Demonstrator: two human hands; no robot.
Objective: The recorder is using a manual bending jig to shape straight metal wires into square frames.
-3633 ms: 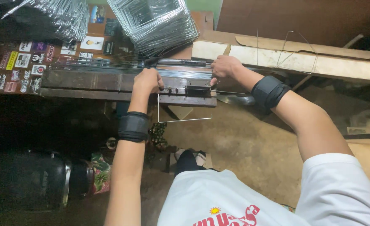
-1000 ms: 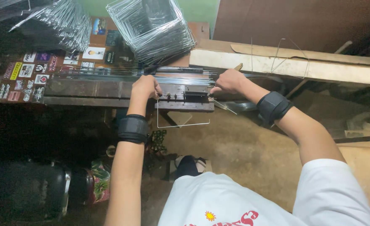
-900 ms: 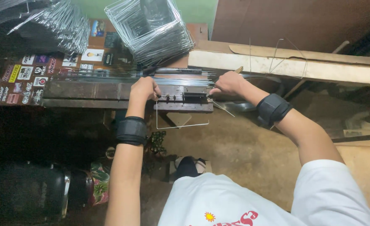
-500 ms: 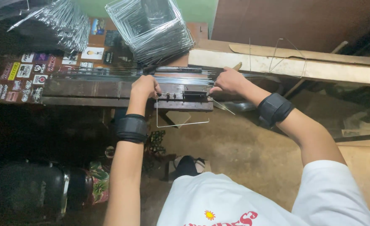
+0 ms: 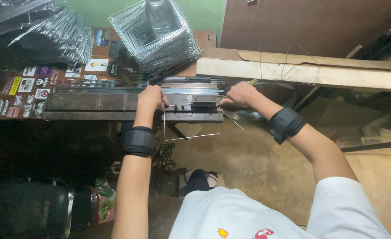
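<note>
Two bare hands worked at one metal bending jig [image 5: 191,108] on the bench: the left hand [image 5: 151,97] clenched one bent wire frame [image 5: 191,132] hanging off its front edge. The right hand [image 5: 237,95] gripped the wire's other end; one stack of finished wire frames [image 5: 158,37] sat behind

Stickers only, no screens or packages in view. At the left middle of the frame, a cluster of small stickers [image 5: 25,90] stuck flat on the dark brown bench top: rectangular and oval, in white, yellow, red, purple and black, set close together in uneven rows. Further right, in the upper middle-left, a white rectangular sticker [image 5: 96,65] with a small yellow mark in its centre. Just above it, a blue and brown picture sticker [image 5: 101,37], partly hidden. Beside these, toward the centre, several dark stickers [image 5: 116,57] with pale marks, partly covered by stacked wire frames.
</note>
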